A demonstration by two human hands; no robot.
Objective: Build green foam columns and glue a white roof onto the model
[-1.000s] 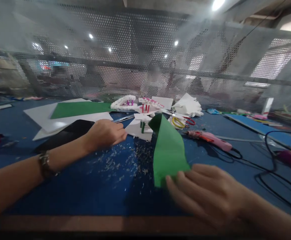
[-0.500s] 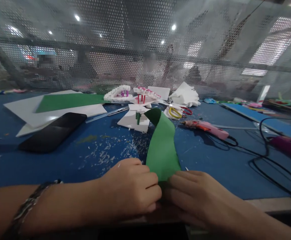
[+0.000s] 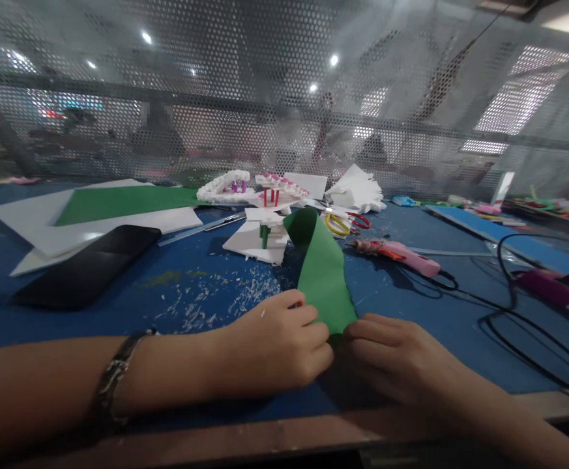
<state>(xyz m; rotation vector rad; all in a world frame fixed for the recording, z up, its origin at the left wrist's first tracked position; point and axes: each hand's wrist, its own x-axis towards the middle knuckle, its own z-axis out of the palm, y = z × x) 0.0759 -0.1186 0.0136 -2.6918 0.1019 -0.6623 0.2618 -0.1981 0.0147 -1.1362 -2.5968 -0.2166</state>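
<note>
Far left, a black phone (image 3: 88,268) lies on the counter (image 3: 411,305); a stray sweep could shove it. Now the left hand (image 3: 279,342), fingers curled, pinching the near end of the green strip (image 3: 326,283), the rest curling away beyond: uneven pull may crease it. The right hand (image 3: 396,352) pinches the other corner; farther right, the pink tool (image 3: 404,256) might get bumped.

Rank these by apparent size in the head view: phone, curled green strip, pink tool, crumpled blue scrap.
Largest: phone and curled green strip, too alike to rank; part of the strip is hidden.
Next: pink tool.
Smallest: crumpled blue scrap.
</note>
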